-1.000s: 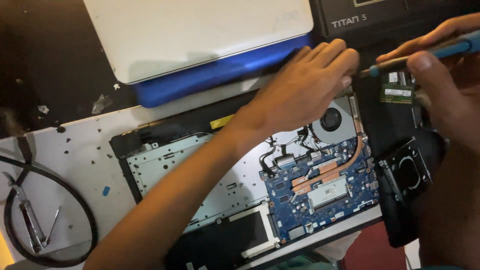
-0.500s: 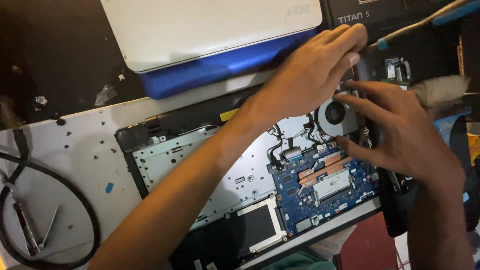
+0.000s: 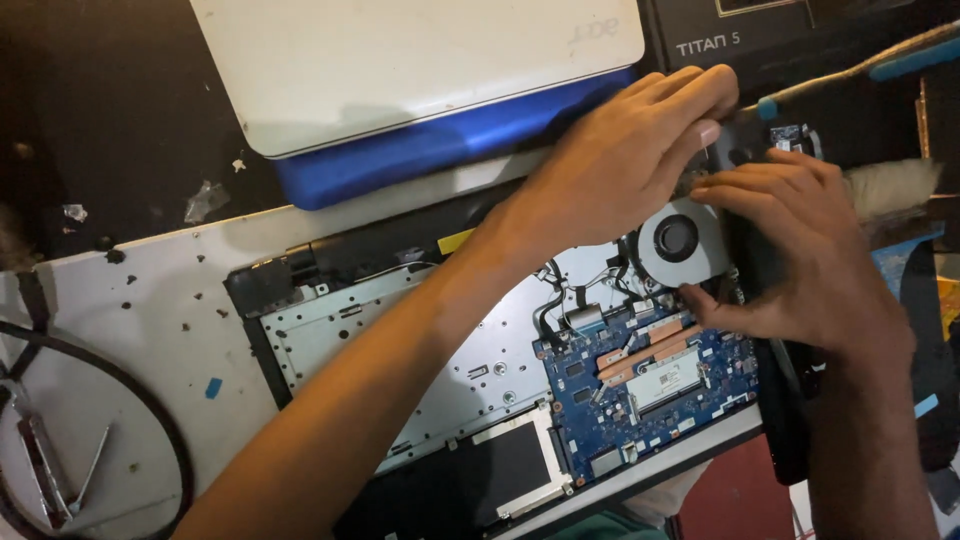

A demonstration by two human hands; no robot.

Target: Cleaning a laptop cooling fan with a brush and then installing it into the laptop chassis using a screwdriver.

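Yellow sticker: we see a small yellow tag on the dark hinge strip of the opened laptop, just left of the left forearm.
Blue sticker: a tiny blue square on the white work mat, left of the laptop.
Black box: top right, dark with pale lettering; possibly a package.
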